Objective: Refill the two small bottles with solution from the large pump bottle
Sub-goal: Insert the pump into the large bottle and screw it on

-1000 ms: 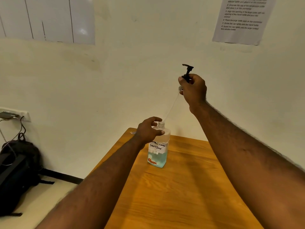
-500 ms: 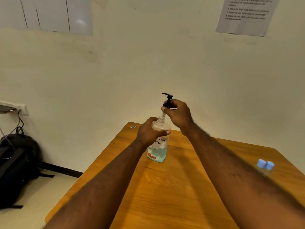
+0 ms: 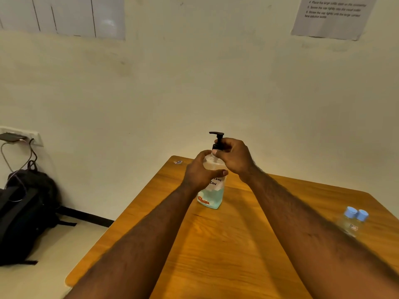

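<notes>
Wooden table (image 3: 237, 244) carries the large pump bottle (image 3: 212, 197) upright toward its 12 o'clock end, with blue-green liquid low inside. Its white label shows handwritten "LENS" and "ION"; the rest is covered by the left hand (image 3: 199, 171), which grips the bottle's shoulder. Red print near the base is too blurred to read. The right hand (image 3: 234, 157) pinches the black pump (image 3: 218, 139) at its collar on the neck. Two small bottles (image 3: 354, 221) with blue caps stand side by side at 4 o'clock from it. A printed sheet (image 3: 330, 16) hangs on the wall at 1 o'clock, its lines unreadable.
</notes>
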